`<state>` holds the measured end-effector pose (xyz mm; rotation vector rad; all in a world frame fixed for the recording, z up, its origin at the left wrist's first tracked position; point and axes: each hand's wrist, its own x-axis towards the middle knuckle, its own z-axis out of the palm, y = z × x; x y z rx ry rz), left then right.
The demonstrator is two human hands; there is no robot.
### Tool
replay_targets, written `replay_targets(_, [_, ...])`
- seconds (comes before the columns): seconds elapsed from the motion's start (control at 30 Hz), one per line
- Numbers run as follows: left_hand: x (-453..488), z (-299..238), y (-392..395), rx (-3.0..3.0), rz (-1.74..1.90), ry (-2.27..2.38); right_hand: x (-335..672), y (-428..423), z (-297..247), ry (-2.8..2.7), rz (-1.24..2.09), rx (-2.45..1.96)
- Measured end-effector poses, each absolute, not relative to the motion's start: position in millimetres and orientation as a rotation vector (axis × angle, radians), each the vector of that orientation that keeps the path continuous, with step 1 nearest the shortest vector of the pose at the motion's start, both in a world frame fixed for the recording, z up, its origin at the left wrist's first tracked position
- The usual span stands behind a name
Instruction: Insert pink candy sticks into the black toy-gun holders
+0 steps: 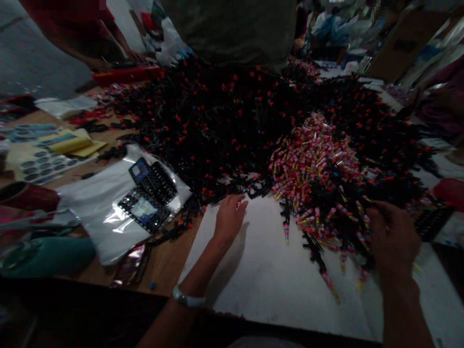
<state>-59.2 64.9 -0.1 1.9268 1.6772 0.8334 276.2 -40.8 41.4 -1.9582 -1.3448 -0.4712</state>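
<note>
A huge heap of small black toy guns with red tips (224, 111) covers the middle of the table. A pile of pink wrapped candy sticks (315, 159) lies on its right side. My left hand (229, 217) rests on a white sheet (268, 280) at the heap's near edge, fingers curled down onto the black pieces. My right hand (393, 239) hovers over scattered candy sticks and black guns at the right, fingers bent; what they hold is hidden. A bracelet sits on my left wrist.
Clear plastic bags with black packed trays (148, 193) lie at left on the wooden table (166, 266). Sticker sheets and yellow paper (68, 144) are further left. Other people stand across the table; one person's hands rest by a red box (126, 75).
</note>
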Motion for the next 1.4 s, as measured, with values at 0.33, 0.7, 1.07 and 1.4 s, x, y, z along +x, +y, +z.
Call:
replay_targets(0.33, [-20,-26,95,2.566,0.398,1.597,152,72,5,-1.895,-0.201,-1.872])
replay_targets(0.7, [-45,-23,36,2.547,0.329,1.620,145,51,-19,-2.244,-0.046,-1.774])
replay_targets(1.07, [-66,-27,-18,2.535,0.325,1.689,190,-54,-39,-2.224,-0.177,-1.761])
replay_targets(1.4, [-68,-32,-32,2.567,0.380,1.744,132,1,-19,-2.125,-0.002,-1.767])
